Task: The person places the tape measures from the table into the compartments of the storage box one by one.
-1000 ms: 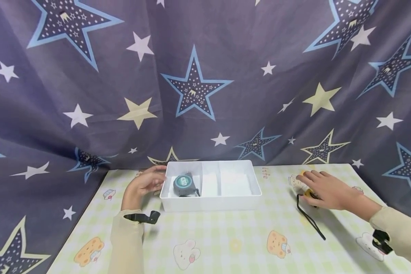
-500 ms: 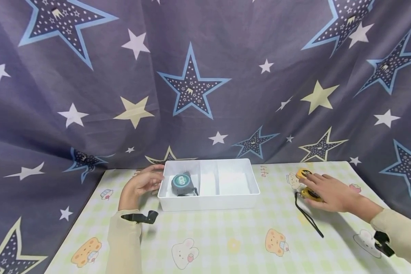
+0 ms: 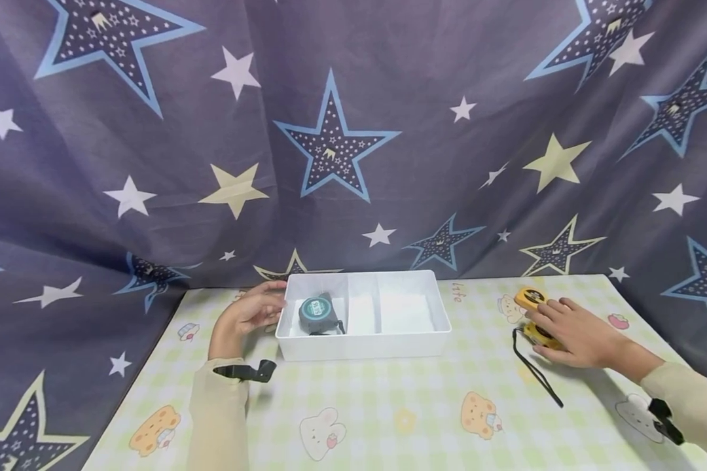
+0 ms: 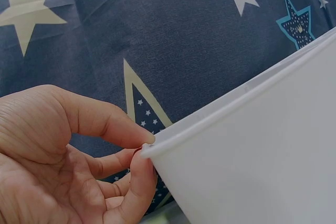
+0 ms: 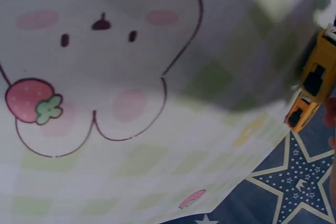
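A purple-grey star-print curtain point(image 3: 424, 163) hangs behind the bench point(image 3: 412, 445), its green-and-white checked cover point(image 3: 389, 392) dotted with cartoon figures.

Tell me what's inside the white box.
In the white box, a teal-faced tape measure sits in the left compartment; the other two show nothing. The near wall hides whatever lies low behind it; anything beneath the tape measure is covered.

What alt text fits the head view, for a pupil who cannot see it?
A person's left hand holds the left end of a white divided box containing a teal-faced tape measure. The right hand is at two yellow tape measures on a checked tablecloth before a starry curtain.
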The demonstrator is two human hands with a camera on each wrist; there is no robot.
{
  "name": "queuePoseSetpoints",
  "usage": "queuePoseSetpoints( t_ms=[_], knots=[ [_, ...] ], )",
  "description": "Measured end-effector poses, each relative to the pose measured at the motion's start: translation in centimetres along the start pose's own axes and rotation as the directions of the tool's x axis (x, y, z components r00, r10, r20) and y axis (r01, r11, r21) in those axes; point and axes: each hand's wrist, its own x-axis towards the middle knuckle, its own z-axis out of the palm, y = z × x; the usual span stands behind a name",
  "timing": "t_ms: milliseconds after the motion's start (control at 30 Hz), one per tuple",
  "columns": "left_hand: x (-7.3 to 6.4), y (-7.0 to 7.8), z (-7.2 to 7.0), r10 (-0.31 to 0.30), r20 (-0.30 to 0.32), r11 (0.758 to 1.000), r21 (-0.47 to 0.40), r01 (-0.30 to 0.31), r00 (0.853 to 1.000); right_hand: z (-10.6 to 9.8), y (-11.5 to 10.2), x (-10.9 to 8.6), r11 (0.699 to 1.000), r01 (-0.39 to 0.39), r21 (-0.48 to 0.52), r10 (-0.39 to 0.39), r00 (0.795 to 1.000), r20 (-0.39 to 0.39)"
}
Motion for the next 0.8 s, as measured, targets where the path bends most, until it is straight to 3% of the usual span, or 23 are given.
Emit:
queuePoseSetpoints(
  t_ms=[800],
  knots=[
    [-0.1, -0.1, 0.0, 0.001, -0.021, 1.0, 0.001, -0.001, 1.0, 1.7, -0.2, -0.3, 0.999, -0.046, 0.005, 0.046, 0.999, 0.006]
  ],
)
